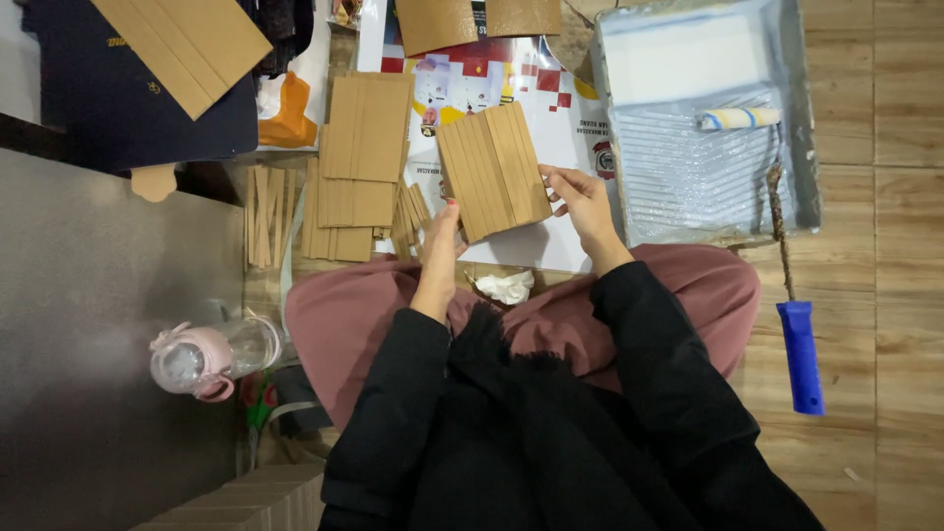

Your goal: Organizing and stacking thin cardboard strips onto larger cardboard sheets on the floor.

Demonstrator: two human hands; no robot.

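Observation:
Both hands hold a tan cardboard panel [492, 169] made of side-by-side strips, tilted above a printed paper sheet [492, 84]. My left hand [440, 251] grips its near left corner, fingers curled on the edge. My right hand [580, 202] pinches its right edge. Black sleeves cover both arms, and pink trousers [344, 315] lie below them. A crumpled white tissue [506, 286] rests on my lap just under the panel.
Stacked cardboard sheets [359, 162] and thin strips [265, 214] lie at left. A grey paint tray [708, 118] with white paint and a roller [737, 118] sits at right, its blue handle [801, 356] on the wooden floor. A pink-lidded clear bottle [211, 356] lies near left.

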